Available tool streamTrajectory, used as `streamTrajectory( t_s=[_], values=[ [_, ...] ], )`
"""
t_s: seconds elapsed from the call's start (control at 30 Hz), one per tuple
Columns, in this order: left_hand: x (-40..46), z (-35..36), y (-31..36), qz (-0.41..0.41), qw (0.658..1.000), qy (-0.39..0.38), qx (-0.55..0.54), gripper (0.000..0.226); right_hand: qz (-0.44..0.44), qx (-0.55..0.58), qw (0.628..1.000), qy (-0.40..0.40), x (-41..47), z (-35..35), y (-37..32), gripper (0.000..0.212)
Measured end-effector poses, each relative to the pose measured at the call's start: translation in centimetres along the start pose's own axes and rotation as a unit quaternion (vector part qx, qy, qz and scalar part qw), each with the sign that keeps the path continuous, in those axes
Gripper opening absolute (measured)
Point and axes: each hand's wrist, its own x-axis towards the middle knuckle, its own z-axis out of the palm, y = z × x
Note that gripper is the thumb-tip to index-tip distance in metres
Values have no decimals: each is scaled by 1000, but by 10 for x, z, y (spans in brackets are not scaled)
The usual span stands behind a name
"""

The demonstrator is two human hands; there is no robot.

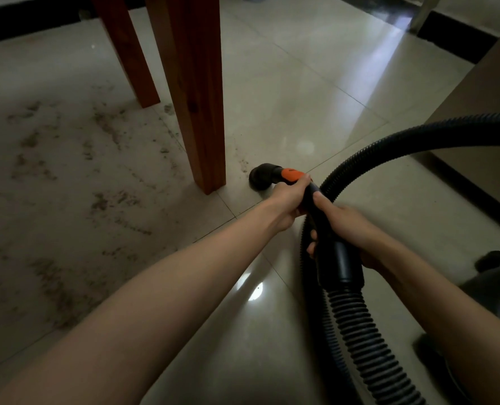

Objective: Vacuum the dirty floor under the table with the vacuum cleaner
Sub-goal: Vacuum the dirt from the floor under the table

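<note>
In the head view both hands gripped the wand: left hand [289, 197] foremost behind the nozzle [261, 178], right hand [345, 229] further back. The wand's axis pointed ahead-left; the dirt [67, 171] lay left, beyond the leg [196, 92].

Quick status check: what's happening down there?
Left hand and right hand both grip the vacuum wand. Nozzle at near table leg. Dirt beyond leg, uncleaned.
</note>
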Motion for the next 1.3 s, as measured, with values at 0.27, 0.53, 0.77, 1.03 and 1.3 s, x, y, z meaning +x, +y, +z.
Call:
streamTrajectory(
  t_s=[0.27, 0.53, 0.77, 1.03, 1.3],
  values=[
    [8, -8, 4, 10, 1000, 21, 12, 37, -2, 6, 1000, -12, 10, 9, -2, 45],
    [12, -11, 4, 22, 999, 23, 16, 29, -7, 12, 1000, -11, 14, 13, -3, 42],
    [23, -20, 14, 45, 998, 46, 8, 29, -12, 17, 1000, 2, 26, 27, -14, 44],
    [34, -22, 8, 62, 996, 66, 4, 29, -10, -8, 1000, -21, 30, 19, -20, 41],
    [31, -14, 12, 52, 998, 24, -14, 19, -39, -28, 999, 22, 34, 21, -12, 45]
  ],
)
